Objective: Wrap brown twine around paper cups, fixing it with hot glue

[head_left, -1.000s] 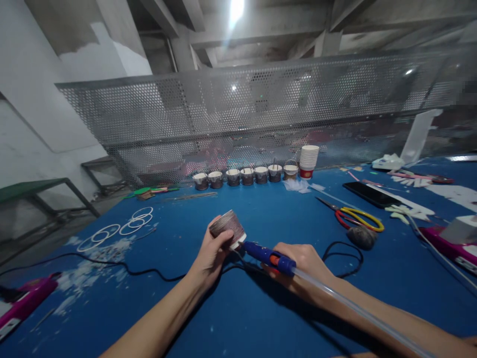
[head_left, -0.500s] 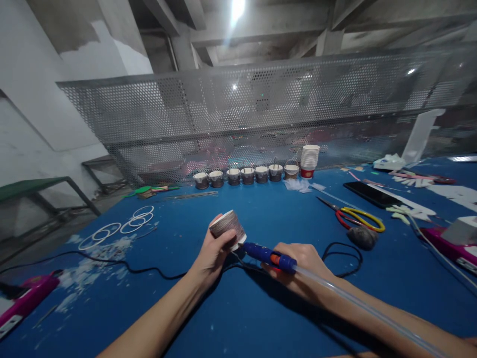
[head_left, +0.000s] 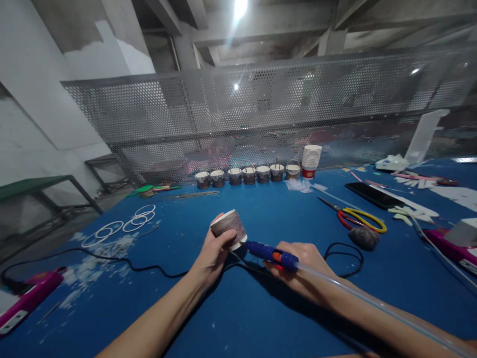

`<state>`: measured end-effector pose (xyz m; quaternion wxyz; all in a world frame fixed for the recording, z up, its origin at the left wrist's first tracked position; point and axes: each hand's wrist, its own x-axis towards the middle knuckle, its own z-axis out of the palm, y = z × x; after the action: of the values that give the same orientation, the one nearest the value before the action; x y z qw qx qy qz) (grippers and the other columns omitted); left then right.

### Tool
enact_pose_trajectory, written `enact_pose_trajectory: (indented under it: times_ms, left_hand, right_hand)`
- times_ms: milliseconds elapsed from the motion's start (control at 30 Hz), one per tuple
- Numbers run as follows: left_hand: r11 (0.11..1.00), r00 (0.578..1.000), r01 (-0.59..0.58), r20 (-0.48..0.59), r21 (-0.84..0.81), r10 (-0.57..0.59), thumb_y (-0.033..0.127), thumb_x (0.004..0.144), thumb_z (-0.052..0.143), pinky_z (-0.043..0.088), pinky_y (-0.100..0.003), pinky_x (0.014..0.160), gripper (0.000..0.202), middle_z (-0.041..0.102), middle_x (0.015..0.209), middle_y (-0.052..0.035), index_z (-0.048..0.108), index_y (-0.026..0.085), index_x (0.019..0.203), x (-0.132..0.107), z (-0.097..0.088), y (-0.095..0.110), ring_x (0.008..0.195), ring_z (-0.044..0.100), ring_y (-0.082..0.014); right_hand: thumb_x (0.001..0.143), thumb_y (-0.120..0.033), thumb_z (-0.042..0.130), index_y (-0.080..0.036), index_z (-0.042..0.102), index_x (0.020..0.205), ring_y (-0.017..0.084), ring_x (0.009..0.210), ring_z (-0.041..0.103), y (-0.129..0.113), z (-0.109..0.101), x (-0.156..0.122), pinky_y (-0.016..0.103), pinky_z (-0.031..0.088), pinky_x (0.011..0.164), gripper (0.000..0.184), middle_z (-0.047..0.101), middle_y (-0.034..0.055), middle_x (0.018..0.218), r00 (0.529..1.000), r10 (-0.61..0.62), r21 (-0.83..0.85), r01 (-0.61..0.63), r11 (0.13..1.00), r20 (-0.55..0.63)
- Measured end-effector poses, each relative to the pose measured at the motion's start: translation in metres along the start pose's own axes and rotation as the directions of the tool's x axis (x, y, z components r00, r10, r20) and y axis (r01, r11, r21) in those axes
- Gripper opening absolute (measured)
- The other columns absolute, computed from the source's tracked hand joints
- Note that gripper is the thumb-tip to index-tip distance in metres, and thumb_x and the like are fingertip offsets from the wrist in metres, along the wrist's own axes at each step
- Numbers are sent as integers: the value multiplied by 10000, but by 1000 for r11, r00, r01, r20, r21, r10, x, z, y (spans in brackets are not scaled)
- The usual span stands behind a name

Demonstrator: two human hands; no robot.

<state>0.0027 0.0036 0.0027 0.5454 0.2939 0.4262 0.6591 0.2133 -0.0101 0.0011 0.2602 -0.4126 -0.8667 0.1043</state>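
- Centrally, the cord-wrapped cup (head_left: 228, 226) is held above the surface (head_left: 238, 311), tilted, its white edge turned towards the tool; a loose strand hangs beneath it.
- The left hand (head_left: 211, 251) closes around the cup, thumb across the wrapped side and fingers behind, presumably to steady it while leaving that white edge exposed.
- The right hand (head_left: 303, 258) is wrapped about the blue glue gun (head_left: 270, 254), its nozzle at the white edge; whether it touches cannot be told. The low, slanted hold probably favours fine aim.
- A clear rod (head_left: 354, 287) leaves the gun's rear and lies along the right forearm, seemingly out of the way of the nozzle.
- Beneath both hands runs a black cable (head_left: 149, 270), looping beyond the right hand; it could snag a low sweep.
- Ahead of the hands, across a broad stretch of blue, seven similar cups (head_left: 249, 175) stand in a row, with stacked paper cups (head_left: 311, 161) at its right end. The perforated panel (head_left: 208, 109) bounds forward reach.
- Right of the right hand, scissors (head_left: 342, 211) and a dark lump (head_left: 364, 239) limit sideways movement; left of the left hand, white rings (head_left: 122, 226) lie well apart.
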Motion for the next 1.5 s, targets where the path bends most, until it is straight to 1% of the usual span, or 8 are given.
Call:
enact_pose_trajectory:
  times_ms: [200, 467, 667, 900, 1067, 1200, 1300, 1500]
  left_hand:
    - [1000, 1000, 9, -5, -11, -9, 157, 571, 798, 505, -347, 886, 647, 715, 1058, -55, 581, 246, 1174, 0, 0, 2, 967, 665, -225]
    - [1000, 1000, 23, -2, -7, -23, 169, 566, 793, 509, -354, 864, 672, 711, 1061, -55, 584, 254, 1199, -1, 0, 3, 941, 661, -223]
    - [999, 999, 35, 26, -13, -35, 191, 568, 785, 508, -368, 862, 638, 715, 1021, -62, 591, 210, 1175, -2, -1, 4, 918, 670, -229]
    - [998, 998, 59, 33, -10, -58, 179, 560, 763, 515, -362, 833, 694, 727, 987, -51, 568, 215, 1225, -4, 0, 5, 864, 678, -220]
    - [998, 998, 54, 45, -35, -52, 176, 568, 751, 503, -367, 859, 713, 730, 993, -52, 565, 213, 1255, -1, -4, 4, 888, 674, -224]
    - [997, 997, 64, 39, -40, -62, 193, 569, 775, 507, -357, 854, 679, 734, 981, -65, 588, 183, 1222, -1, -4, 4, 874, 678, -220]
    - [996, 996, 84, 34, -17, -84, 221, 568, 807, 520, -351, 820, 659, 739, 962, -72, 598, 170, 1191, -2, -1, 5, 840, 685, -219]
    - [996, 995, 93, 32, -10, -93, 240, 539, 839, 544, -337, 740, 606, 741, 867, -62, 621, 148, 1097, -3, 3, 6, 768, 691, -214]
  right_hand:
    - [877, -341, 539, -200, 599, 737, 157, 557, 627, 4, -1, 1, 244, 357, 549, 208, 692, 38, 655, 998, -1, -40, -1, 999, -57]
    - [864, -344, 541, -204, 603, 740, 151, 556, 616, 4, 2, -1, 241, 353, 550, 197, 679, 28, 639, 998, -38, -45, 36, 998, -55]
    - [879, -365, 521, -206, 597, 701, 131, 521, 582, 3, -2, 1, 229, 346, 519, 251, 674, 20, 626, 996, 55, 30, -53, 998, -71]
    - [875, -373, 507, -201, 594, 702, 136, 540, 594, -5, -5, 1, 225, 363, 526, 259, 679, 29, 649, 998, 52, 86, -50, 995, -22]
    - [868, -371, 532, -208, 580, 662, 140, 517, 577, -1, -7, 3, 230, 350, 503, 267, 660, 21, 607, 994, 91, 92, -86, 992, -52]
    - [850, -362, 573, -215, 562, 638, 150, 500, 568, 2, -5, 3, 241, 349, 501, 258, 651, 24, 580, 990, 104, 86, -96, 992, -93]
    - [864, -374, 547, -216, 562, 653, 143, 502, 570, 1, -4, 3, 232, 349, 504, 264, 646, 17, 583, 992, 70, 91, -61, 994, -101]
    - [877, -353, 516, -203, 561, 664, 123, 493, 551, -5, -5, 1, 218, 344, 502, 264, 643, 16, 594, 998, 24, 102, -18, 995, -56]
